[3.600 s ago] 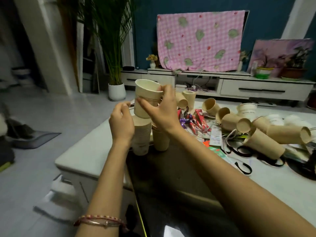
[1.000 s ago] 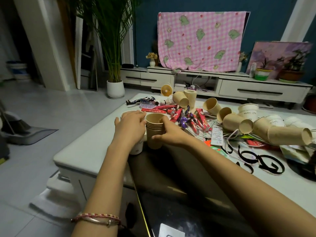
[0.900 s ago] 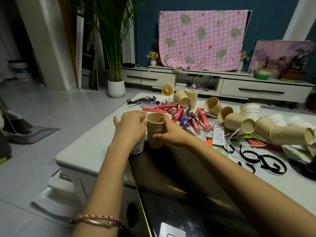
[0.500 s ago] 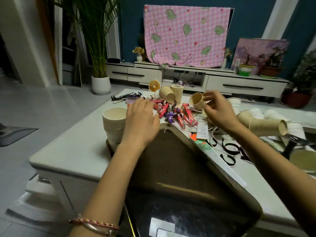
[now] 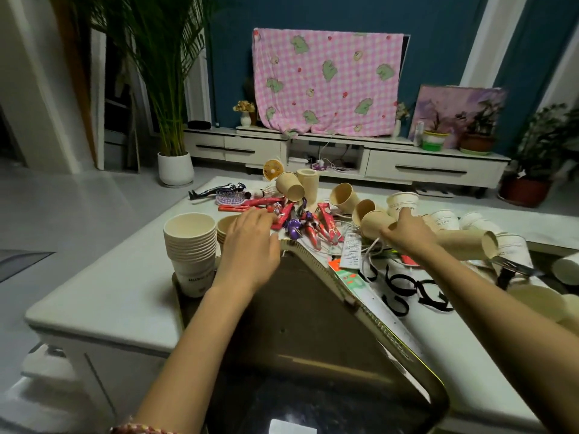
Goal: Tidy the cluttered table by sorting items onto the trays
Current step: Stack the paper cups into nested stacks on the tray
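Paper cups were the step in hand: a tall nested stack stood on the dark tray's far left corner, and many more lay tipped across the table's far right side. The right hand closed its fingers round a toppled cup, while the left hand hovered half open, empty, by a shorter stack. Next, probably, came lifting that cup clear and nesting it upright.

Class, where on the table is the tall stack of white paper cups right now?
In the head view, the cup stack stands on the tray's far left corner, left of the left hand, with a shorter brown stack beside it.
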Tool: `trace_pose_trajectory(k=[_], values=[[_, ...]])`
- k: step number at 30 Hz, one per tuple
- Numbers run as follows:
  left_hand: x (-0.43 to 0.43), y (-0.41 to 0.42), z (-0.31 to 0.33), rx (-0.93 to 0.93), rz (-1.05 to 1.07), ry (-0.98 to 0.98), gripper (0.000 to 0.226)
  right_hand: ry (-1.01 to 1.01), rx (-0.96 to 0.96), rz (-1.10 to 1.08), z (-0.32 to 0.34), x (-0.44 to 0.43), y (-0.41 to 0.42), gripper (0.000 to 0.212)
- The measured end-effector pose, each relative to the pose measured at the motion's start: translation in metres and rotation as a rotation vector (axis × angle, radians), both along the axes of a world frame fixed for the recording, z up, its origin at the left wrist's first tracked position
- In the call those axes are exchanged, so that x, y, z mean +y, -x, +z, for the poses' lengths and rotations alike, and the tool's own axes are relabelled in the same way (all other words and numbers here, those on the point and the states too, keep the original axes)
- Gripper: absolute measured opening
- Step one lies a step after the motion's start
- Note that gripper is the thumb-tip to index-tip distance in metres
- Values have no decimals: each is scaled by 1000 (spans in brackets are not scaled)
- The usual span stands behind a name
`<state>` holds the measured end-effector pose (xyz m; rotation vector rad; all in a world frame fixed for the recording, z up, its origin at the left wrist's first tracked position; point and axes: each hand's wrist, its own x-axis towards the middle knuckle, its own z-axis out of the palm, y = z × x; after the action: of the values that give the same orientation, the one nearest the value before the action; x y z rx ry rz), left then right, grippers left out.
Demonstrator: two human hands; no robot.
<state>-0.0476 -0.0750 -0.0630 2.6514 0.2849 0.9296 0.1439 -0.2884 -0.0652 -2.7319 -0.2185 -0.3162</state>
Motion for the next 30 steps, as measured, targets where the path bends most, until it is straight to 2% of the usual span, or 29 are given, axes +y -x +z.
trace_pose_trajectory(k=[2,4,6,7,9,11,13,15,19,22,26,28,30], values=[[1,2,1,-39,-16,6,37,-29,-23,-15,1,-4,5,47],[1,4,4,-89,-46,67,35,-130,-129,-12,7,-9,18,47],[0,5,8,-157,-77,195,34,-312,-242,103,15,-8,39,46],[-1,4,11,-194,-90,266,36,-407,-235,227,18,-4,53,45],[-4,3,17,-233,-122,399,42,-559,-70,529,20,11,87,43],[-7,4,22,-227,-172,503,32,-645,59,740,15,29,116,42],[-7,6,26,-233,-212,534,10,-694,70,810,10,46,129,42],[-2,11,32,-288,-178,539,7,-722,122,826,6,56,130,45],[23,25,47,-423,86,347,17,-786,194,724,-10,59,114,37],[37,24,45,-294,191,208,22,-796,197,636,-27,57,103,27],[33,10,22,-63,207,24,18,-758,219,589,-40,57,95,25],[30,1,10,57,209,-99,18,-638,155,542,-42,53,90,27],[29,-5,2,131,233,-221,23,-256,-3,462,-45,47,84,32]])
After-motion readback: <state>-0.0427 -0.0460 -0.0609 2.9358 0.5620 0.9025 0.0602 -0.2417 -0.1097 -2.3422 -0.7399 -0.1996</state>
